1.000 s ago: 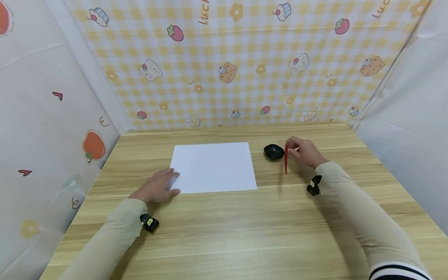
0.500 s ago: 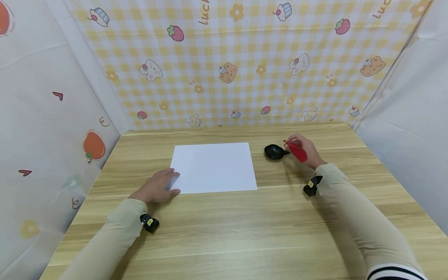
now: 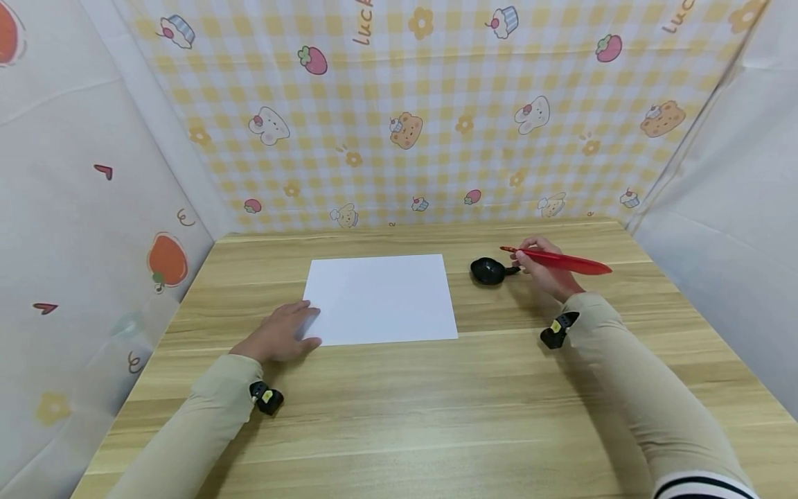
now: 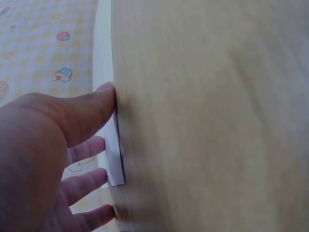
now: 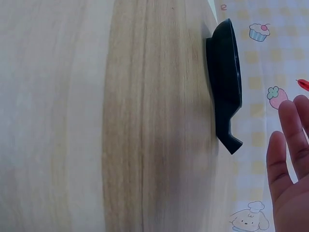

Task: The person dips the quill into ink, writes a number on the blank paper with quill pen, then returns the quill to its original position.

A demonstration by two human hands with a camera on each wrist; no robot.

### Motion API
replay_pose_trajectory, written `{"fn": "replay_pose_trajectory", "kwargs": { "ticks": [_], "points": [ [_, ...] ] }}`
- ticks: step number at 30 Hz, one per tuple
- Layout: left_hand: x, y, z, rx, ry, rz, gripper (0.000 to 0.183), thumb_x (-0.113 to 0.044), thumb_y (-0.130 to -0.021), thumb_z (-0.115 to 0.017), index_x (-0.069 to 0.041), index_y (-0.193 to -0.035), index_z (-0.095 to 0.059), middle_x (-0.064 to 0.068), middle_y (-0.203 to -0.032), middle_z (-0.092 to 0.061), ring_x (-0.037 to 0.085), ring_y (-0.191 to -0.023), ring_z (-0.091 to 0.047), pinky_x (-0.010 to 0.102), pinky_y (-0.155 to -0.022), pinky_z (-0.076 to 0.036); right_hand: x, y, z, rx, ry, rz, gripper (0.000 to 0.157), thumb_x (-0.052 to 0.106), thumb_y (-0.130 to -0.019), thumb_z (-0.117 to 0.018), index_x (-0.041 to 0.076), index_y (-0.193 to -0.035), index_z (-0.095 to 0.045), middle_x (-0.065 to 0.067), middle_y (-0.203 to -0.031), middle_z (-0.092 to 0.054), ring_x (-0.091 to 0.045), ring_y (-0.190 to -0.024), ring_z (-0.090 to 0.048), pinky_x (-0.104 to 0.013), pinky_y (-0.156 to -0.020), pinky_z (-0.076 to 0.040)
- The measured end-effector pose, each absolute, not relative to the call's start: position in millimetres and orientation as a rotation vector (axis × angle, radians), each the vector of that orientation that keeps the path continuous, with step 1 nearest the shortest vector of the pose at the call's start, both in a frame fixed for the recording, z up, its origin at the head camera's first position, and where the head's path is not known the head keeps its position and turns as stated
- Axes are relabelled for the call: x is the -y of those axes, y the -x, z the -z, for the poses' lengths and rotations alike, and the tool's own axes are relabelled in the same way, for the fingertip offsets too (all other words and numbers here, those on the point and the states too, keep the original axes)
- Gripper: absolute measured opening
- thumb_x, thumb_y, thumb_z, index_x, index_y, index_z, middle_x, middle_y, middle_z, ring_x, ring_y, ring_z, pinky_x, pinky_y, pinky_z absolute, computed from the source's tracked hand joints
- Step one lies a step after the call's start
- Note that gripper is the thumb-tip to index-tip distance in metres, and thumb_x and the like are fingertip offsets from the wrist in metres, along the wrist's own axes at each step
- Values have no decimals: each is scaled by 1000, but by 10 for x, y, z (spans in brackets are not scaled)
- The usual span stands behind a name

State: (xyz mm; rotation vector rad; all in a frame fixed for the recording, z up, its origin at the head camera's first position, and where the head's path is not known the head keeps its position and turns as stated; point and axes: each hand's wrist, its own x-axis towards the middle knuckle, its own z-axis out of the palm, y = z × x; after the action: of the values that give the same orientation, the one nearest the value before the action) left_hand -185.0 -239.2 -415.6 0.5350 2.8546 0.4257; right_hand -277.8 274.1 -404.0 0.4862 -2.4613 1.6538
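Note:
My left hand (image 3: 283,331) rests on the left end of a blank white sheet of paper (image 3: 383,298), with its fingers spread. In the left wrist view, the thumb and fingers lie along the edge of that paper (image 4: 114,164). On the right, my right hand (image 3: 551,277) pinches a red feather quill pen (image 3: 570,263) above the table. Its narrow end points left and its wide vane points right. A small black pan-shaped dish (image 3: 488,271) with a short handle stands just left of that hand. In the right wrist view, only some fingers and the quill's red tip (image 5: 303,84) show.
All of this is on a wood-grain table (image 3: 399,409). A yellow checked cloth (image 3: 374,166) hangs behind it, with white cloth walls (image 3: 736,208) on both sides. Each wrist carries a small black camera (image 3: 267,398).
The quill pen has swung in my right hand from hanging down to lying nearly level, its vane now pointing right. My left hand, the paper and the dish stay in place.

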Motion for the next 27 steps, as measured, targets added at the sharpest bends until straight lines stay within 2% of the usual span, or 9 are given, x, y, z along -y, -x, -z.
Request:
{"fn": "replay_pose_trajectory", "kwargs": {
  "ticks": [8, 17, 27],
  "points": [
    [2393, 1845, 4152, -2857, -529, -433, 61, -34, -93, -63, 0, -141, -46, 28, -149, -34, 48, -136, -27, 68, -103, -25, -2754, 2780, 4038, 2422, -446, -1688, 13, 7, -100, -54, -5, -100, -52, -18, -95, -69, -18, -80, -68, -30, -68, -55],
    [2391, 1838, 4145, -2860, -536, -432, 61, -34, -93, -63, 0, -140, -47, 27, -149, -34, 49, -135, -28, 68, -103, -25, -2769, 2824, 4035, 2465, -385, -1667, 20, 13, -102, -51, -7, -102, -51, -16, -88, -68, -15, -75, -68, -26, -66, -54],
    [2388, 1825, 4133, -2864, -546, -436, 60, -33, -92, -64, 1, -139, -48, 28, -148, -35, 49, -135, -29, 67, -104, -25, -2773, 2827, 4040, 2363, -402, -1874, 22, 14, -103, -49, -7, -98, -48, -8, -79, -68, -16, -68, -67, -29, -65, -56]
  ]
}}
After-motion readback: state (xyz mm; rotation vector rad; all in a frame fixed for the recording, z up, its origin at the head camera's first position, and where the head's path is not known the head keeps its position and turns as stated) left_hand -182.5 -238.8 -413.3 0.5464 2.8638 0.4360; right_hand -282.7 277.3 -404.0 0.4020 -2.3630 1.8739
